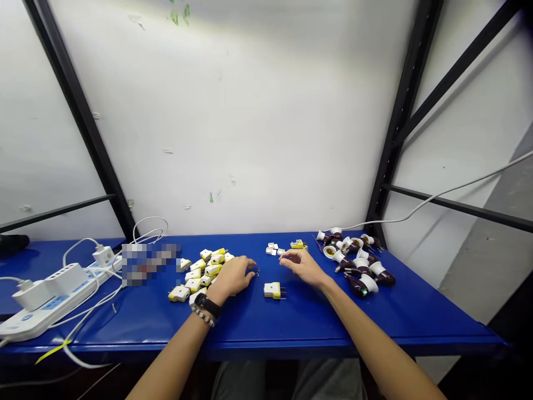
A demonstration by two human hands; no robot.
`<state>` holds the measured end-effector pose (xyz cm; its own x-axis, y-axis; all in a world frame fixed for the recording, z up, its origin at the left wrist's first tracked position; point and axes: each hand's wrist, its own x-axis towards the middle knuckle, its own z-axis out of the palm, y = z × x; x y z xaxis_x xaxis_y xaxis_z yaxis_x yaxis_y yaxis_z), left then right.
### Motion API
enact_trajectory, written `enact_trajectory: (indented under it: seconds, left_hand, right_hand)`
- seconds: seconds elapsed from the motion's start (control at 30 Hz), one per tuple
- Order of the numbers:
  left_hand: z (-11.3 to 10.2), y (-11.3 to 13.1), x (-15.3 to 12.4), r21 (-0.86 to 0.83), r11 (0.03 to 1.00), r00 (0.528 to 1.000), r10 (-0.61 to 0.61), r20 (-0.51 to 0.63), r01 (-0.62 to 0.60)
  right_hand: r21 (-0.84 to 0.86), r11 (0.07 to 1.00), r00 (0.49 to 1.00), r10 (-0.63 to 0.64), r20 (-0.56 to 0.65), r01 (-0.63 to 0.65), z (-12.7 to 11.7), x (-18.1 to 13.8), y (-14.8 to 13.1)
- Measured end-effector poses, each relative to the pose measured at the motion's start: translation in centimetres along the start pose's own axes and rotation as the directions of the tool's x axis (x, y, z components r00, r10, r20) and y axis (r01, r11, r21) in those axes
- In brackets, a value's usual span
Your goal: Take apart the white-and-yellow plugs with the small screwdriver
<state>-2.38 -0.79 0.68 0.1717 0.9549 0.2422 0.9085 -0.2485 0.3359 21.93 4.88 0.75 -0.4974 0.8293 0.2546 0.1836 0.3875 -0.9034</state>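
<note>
Closest in, two bare forearms [175,355] slant up from the bottom edge, a dark watch [207,305] and beaded bracelet [204,317] at the left wrist. Out on the blue table [310,325], one white-and-yellow plug [272,290] lies between the hands, prongs pointing right, touched by neither.

The left hand [236,275] is half open, fingers bent, thumb and forefinger apart beside some tiny metal bits [257,272], and it hides part of the plug pile [195,275]. Over to the right hand [306,268]: fingers curled in near small white pieces [272,249], and I can't tell from here whether anything is pinched there.

Behind it sits another yellow-and-white plug [297,244]; further right, a heap of maroon-and-white lamp holders [362,261], a few open mouths showing brassy insides. Far left, a white power strip [14,329] has chargers [103,255] plugged in, cables [89,311] looping across that corner, and just beyond, a pixelated patch covers whatever lies there.
</note>
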Motion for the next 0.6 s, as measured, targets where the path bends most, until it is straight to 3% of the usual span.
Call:
enact_trajectory:
  seconds: [0.27, 0.43, 0.6]
  left_hand:
    - [1.6, 0.3, 0.8, 0.029, 0.998, 0.999, -0.050, 0.015, 0.050]
    - [2.1, 0.3, 0.6, 0.003, 0.999, 0.999, -0.043, -0.032, 0.044]
    - [2.2, 0.8, 0.4, -0.166, 0.986, 0.994, -0.018, -0.104, 0.001]
  right_hand:
    - [0.135, 0.991, 0.937, 0.031, -0.348, 0.017, -0.9, 1.2, 1.1]
    - [0.260, 0.966, 0.919, 0.090, -0.385, 0.014, -1.0, 1.2, 1.3]
    - [0.430, 0.903, 0.925, 0.137, -0.354, 0.030, -0.8, 1.1, 1.0]
